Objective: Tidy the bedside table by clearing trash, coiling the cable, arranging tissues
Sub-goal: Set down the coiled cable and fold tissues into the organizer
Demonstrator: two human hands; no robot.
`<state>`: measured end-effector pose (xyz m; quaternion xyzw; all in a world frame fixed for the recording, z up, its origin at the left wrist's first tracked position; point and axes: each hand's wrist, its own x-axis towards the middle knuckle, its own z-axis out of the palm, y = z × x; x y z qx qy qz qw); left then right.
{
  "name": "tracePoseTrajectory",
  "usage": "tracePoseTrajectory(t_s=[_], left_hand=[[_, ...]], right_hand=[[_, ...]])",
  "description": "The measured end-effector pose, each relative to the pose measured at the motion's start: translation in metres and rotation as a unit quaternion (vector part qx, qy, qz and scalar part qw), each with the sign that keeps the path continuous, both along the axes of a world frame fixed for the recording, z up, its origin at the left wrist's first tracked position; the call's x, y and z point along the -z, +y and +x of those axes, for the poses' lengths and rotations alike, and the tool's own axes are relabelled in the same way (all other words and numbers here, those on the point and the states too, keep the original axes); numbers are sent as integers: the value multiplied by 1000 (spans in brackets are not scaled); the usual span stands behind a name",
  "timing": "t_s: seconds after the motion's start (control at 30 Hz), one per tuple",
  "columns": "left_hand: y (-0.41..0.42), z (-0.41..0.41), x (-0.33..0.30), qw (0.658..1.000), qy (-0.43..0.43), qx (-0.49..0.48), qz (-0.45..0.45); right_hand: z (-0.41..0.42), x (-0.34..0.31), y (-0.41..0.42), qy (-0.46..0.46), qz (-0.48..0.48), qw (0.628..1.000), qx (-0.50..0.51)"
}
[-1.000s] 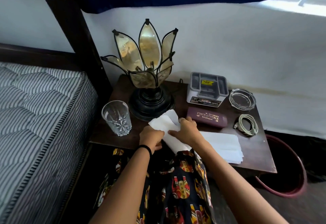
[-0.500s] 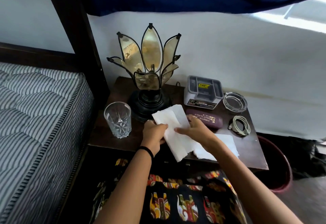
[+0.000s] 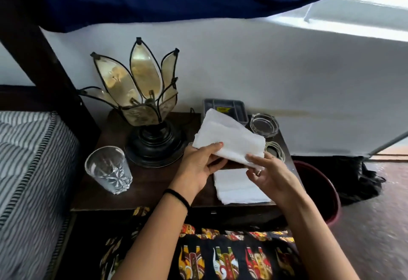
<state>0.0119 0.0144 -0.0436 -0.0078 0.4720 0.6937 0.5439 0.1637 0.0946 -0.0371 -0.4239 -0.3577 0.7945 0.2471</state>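
Striped mattress [image 3: 28, 169] cut off at left edge. Cut glass tumbler [image 3: 109, 169] and petal lamp [image 3: 141, 94] on dark table [image 3: 150, 189]. Left hand [image 3: 197, 165] gripping folded tissue [image 3: 229, 138] raised above table; right hand [image 3: 271, 175] pinching its right corner. More tissues [image 3: 236, 188] flat below. Grey tray [image 3: 229, 105] half hidden behind tissue. Glass ashtray [image 3: 263, 124], coiled cable [image 3: 277, 149] partly covered. Bin [image 3: 320, 189] beside table, partly hidden.
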Motion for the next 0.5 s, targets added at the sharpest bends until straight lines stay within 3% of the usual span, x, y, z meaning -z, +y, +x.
tracePoseTrajectory(t_s=[0.33,0.5], left_hand=[[11,-29,-10,984,140,105,-29],[18,-38,-13,979,152,133,-5]], right_hand=[[3,0,44,2,89,994,-56],[-8,-4,57,54,78,994,-61]])
